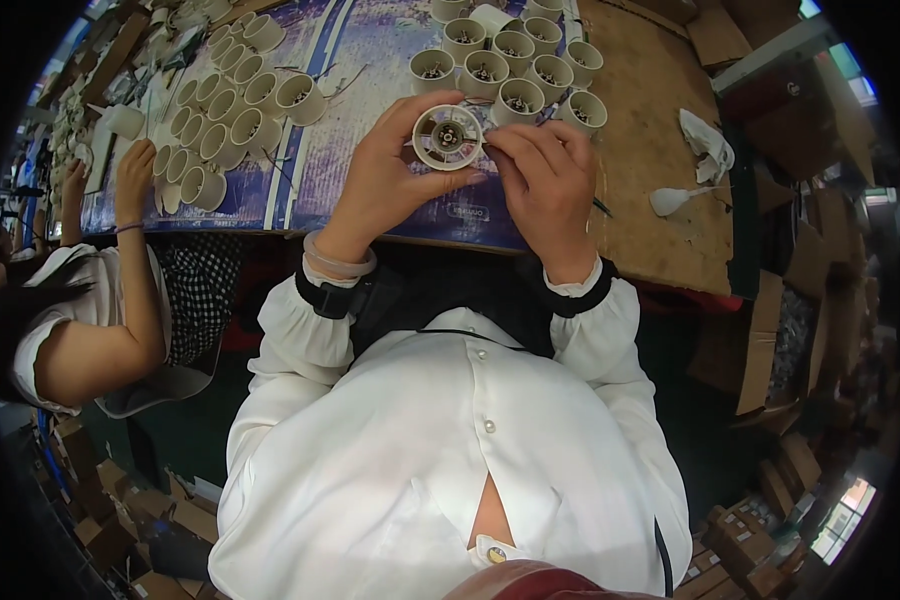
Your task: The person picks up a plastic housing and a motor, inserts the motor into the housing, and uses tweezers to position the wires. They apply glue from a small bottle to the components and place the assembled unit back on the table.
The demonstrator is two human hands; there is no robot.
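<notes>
Above the near edge of the table, my left hand (378,172) grips a round white plastic cup-shaped housing (448,137), thumb below and fingers around its far side. The housing's open end faces me, showing spokes and a round metallic part in the middle. My right hand (550,185) pinches at the housing's right rim with thumb and forefinger together. Whatever lies between those fingertips is too small to make out. Just beyond my hands stand several similar white cups (486,72) with metal parts inside.
More white cups (255,130) stand in rows at the left. A squeeze bottle (670,202) with a thin nozzle and a crumpled white cloth (707,145) lie on the brown board (642,130) at right. A co-worker's hand (135,180) is at the far left, near a white container.
</notes>
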